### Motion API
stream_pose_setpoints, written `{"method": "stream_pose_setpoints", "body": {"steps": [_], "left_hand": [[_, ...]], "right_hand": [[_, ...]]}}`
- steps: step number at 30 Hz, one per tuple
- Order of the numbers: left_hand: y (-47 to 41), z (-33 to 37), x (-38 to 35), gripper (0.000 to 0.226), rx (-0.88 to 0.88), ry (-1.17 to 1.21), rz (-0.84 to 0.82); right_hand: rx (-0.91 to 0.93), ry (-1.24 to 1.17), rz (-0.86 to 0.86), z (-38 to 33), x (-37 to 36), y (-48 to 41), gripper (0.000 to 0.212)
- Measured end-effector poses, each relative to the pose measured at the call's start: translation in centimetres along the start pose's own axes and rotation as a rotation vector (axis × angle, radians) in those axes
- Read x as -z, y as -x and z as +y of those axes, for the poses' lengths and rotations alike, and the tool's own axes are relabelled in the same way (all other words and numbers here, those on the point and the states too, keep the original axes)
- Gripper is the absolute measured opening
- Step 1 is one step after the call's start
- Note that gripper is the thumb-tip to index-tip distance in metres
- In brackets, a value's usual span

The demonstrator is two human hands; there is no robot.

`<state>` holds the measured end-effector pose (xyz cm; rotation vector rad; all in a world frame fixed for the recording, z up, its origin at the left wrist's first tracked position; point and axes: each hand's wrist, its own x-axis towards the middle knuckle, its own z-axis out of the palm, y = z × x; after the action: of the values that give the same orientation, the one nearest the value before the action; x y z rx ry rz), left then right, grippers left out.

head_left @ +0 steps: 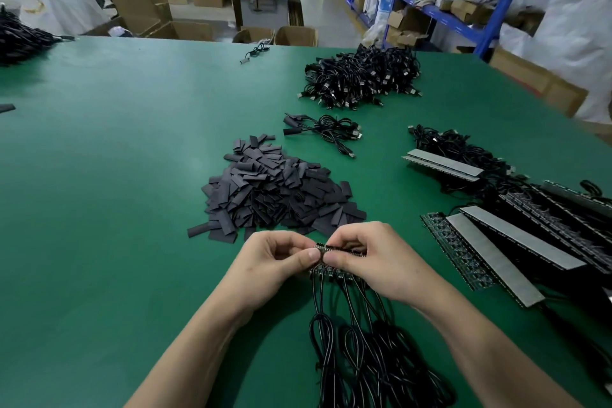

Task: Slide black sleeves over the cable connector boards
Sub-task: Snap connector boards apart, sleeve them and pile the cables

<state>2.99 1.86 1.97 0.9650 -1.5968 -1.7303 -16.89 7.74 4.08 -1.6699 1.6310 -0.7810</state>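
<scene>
Black cables (326, 338) trail below the connector board strip (344, 249) that left hand (273, 263) and right hand (376, 260) both pinch, lower centre.

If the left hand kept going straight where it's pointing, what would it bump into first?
Probably the right hand: both pinch the same boards, thumbs almost touching. The left hand points toward it, though depth is hard to judge.

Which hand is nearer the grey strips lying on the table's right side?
Right. The right hand sits just left of the grey strips; the left hand is farther left.
</scene>
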Motion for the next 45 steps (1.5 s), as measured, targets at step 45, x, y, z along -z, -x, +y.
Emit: {"method": "stream_pose_setpoints", "body": {"steps": [45], "left_hand": [[-0.3, 0.7, 0.2, 0.008, 0.191, 0.108, -0.027]], "right_hand": [[-0.001, -0.436, -0.095, 2.2, -1.6, -0.6, 0.006]]}}
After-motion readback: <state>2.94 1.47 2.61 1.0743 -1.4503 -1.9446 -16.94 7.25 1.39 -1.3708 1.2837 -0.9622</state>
